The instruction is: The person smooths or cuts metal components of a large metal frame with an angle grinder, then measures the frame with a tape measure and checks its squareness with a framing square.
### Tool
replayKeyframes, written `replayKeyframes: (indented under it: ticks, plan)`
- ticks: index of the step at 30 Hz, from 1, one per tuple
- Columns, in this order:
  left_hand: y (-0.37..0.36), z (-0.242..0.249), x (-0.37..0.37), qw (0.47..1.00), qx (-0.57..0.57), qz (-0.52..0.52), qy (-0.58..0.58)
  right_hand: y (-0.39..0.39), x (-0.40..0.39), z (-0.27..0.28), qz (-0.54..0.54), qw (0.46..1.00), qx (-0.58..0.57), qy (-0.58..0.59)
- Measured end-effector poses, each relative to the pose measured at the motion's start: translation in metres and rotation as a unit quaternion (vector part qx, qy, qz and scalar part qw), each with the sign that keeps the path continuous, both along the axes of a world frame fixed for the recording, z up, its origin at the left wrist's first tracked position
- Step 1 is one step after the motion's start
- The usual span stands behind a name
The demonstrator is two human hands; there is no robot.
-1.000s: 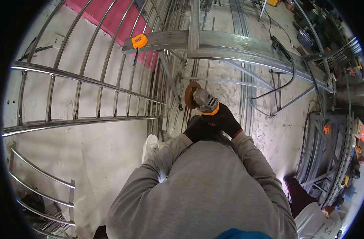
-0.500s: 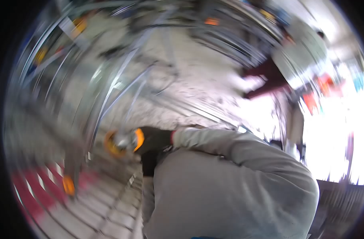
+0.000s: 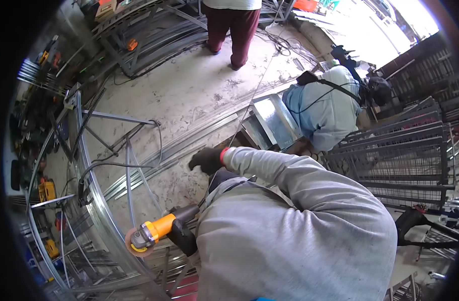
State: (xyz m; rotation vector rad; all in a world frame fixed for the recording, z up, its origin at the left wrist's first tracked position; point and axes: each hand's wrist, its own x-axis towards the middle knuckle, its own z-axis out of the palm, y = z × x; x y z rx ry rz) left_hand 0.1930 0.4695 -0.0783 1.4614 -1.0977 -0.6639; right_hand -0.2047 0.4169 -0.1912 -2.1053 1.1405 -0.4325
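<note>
Head view, round-disc grinder, in gloved left hand

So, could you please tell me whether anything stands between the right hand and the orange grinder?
Nothing visible does: floor shows in the gap between the right hand and the rear of the grinder, whose body the left hand grips. One view cannot settle depth, though.
</note>
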Motion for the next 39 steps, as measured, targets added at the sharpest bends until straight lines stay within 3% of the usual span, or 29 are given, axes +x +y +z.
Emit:
replayKeyframes:
  ticks: [1,2,4,10,15,34,39]
  plan:
    - [0.003,-0.006,-0.003,1.0,0.006,-0.006,0.005,0.004,-0.02,0.012,0.005,0.985,0.06,0.164]
    - [0.004,-0.012,-0.005,1.0,0.011,-0.012,0.008,0.008,-0.035,0.011,-0.003,0.961,0.12,0.249]
    - [0.01,-0.025,-0.01,0.999,0.018,-0.022,0.017,0.023,-0.059,-0.018,-0.013,0.951,0.104,0.292]
    - [0.029,-0.047,-0.015,0.998,0.04,-0.042,0.037,0.036,-0.05,-0.006,-0.077,0.945,0.036,0.317]
    - [0.038,-0.049,-0.012,0.997,0.047,-0.037,0.048,0.034,-0.045,-0.026,-0.077,0.965,-0.006,0.249]
    - [0.056,-0.063,0.0,0.996,0.051,-0.045,0.051,0.05,-0.017,-0.004,-0.006,0.974,-0.027,0.226]
    - [0.064,-0.065,0.007,0.996,0.049,-0.041,0.054,0.054,-0.006,0.013,0.034,0.969,0.048,0.239]
